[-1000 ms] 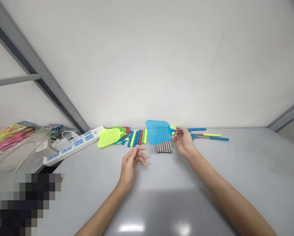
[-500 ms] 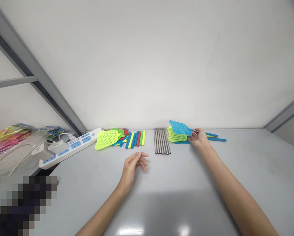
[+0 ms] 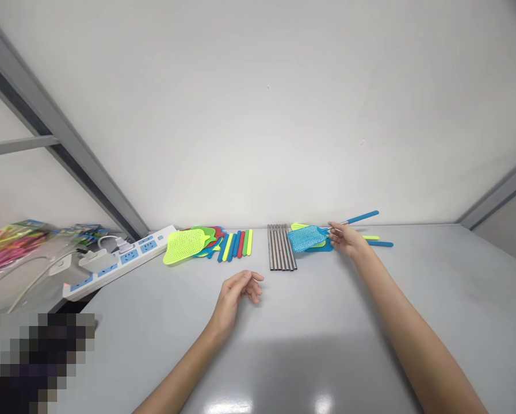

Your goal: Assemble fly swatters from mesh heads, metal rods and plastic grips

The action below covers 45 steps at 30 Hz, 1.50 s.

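My right hand (image 3: 346, 238) is closed on the metal shaft of a blue fly swatter (image 3: 307, 237), its perforated head pointing left and its blue grip slanting up to the right. Beneath it lie a yellow-green swatter (image 3: 298, 226) and another blue one (image 3: 320, 249), partly hidden. Left of these, several metal tubes (image 3: 279, 253) rest side by side. My left hand (image 3: 239, 293) hovers over the table with fingers loosely curled and apart, holding nothing. Beyond it, several coloured handle grips (image 3: 239, 245) lie in a row beside a pile of loose swatter heads (image 3: 184, 246).
A white power strip (image 3: 123, 261) with plugs and cables runs along the left. Behind it are plastic bags (image 3: 20, 247) of colourful items. A pale wall (image 3: 258, 115) rises behind the grey table (image 3: 292, 322), with metal frame posts (image 3: 80, 138) at the sides.
The blue swatter in my right hand has tilted: its head has dropped left and its grip end has risen. My left hand has barely moved. The view has shifted slightly.
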Each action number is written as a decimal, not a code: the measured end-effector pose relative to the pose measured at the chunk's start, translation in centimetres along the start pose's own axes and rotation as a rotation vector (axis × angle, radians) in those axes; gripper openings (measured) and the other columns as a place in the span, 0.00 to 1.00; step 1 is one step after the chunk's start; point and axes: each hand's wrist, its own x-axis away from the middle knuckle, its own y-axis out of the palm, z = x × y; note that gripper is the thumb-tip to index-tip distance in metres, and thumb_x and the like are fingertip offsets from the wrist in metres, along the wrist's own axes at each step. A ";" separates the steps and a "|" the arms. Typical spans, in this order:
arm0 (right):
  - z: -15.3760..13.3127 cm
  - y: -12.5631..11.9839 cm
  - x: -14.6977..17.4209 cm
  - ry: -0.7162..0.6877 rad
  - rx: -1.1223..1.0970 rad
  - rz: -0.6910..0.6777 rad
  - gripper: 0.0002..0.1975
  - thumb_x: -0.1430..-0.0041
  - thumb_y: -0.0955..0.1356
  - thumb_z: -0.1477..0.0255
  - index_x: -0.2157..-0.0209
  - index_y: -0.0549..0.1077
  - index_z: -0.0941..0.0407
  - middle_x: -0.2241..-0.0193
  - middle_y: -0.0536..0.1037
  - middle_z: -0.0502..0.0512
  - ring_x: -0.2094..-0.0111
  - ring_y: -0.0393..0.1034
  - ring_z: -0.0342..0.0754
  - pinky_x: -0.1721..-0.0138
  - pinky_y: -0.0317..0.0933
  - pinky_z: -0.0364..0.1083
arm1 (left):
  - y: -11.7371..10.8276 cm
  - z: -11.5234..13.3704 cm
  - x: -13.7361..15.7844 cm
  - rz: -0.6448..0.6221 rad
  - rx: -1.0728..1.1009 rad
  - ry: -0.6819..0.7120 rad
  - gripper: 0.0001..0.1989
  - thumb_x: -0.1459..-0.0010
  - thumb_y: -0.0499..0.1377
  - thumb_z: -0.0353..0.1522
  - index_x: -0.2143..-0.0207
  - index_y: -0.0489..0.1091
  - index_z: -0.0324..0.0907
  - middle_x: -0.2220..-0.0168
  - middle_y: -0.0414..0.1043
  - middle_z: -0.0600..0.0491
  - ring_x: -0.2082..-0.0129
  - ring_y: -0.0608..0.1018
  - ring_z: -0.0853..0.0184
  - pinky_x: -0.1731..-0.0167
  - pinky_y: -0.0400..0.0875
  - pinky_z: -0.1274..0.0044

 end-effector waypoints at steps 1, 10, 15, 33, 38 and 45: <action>-0.1 -0.2 -0.1 -0.009 0.021 0.008 0.03 0.50 0.64 0.75 0.75 0.67 0.58 0.87 0.66 0.47 0.86 0.60 0.37 0.85 0.55 0.37 | 0.0 0.0 0.0 -0.005 -0.003 -0.002 0.14 0.47 0.48 0.37 0.71 0.69 0.37 0.79 0.66 0.52 0.80 0.68 0.70 0.75 0.63 0.77; 0.2 -2.1 -1.3 -0.002 0.207 0.021 0.03 0.52 0.66 0.75 0.75 0.69 0.60 0.77 0.75 0.55 0.80 0.68 0.42 0.82 0.62 0.40 | 0.0 -0.2 -0.1 -0.014 -0.007 -0.032 0.14 0.46 0.48 0.38 0.67 0.67 0.37 0.77 0.67 0.52 0.79 0.68 0.70 0.74 0.63 0.77; 0.7 -2.3 -1.5 0.001 0.277 0.025 0.05 0.52 0.66 0.73 0.74 0.70 0.61 0.78 0.75 0.57 0.81 0.68 0.43 0.82 0.63 0.41 | 0.1 -0.3 -0.2 -0.024 0.002 -0.063 0.13 0.47 0.49 0.37 0.67 0.67 0.38 0.77 0.67 0.52 0.79 0.68 0.69 0.74 0.63 0.77; 1.3 -1.3 -1.4 -0.092 0.217 -0.042 0.06 0.49 0.62 0.74 0.73 0.69 0.61 0.85 0.72 0.53 0.86 0.65 0.39 0.85 0.61 0.37 | 0.2 -0.4 -0.2 -0.038 -0.005 -0.097 0.13 0.47 0.50 0.37 0.65 0.66 0.39 0.76 0.67 0.52 0.79 0.68 0.70 0.73 0.63 0.76; 1.8 -0.7 -1.2 -0.045 0.227 -0.149 0.09 0.51 0.65 0.71 0.67 0.67 0.60 0.83 0.73 0.56 0.88 0.63 0.41 0.88 0.59 0.39 | 0.3 -0.4 -0.1 -0.032 -0.010 -0.084 0.13 0.48 0.50 0.38 0.67 0.68 0.39 0.76 0.68 0.52 0.79 0.69 0.70 0.73 0.63 0.77; 1.6 -1.1 -1.2 0.000 0.214 -0.151 0.12 0.51 0.64 0.71 0.63 0.65 0.60 0.79 0.75 0.61 0.83 0.69 0.44 0.84 0.63 0.39 | 0.0 -0.5 -0.2 -0.050 -0.041 -0.055 0.13 0.46 0.48 0.37 0.68 0.67 0.38 0.76 0.67 0.51 0.79 0.68 0.70 0.74 0.64 0.77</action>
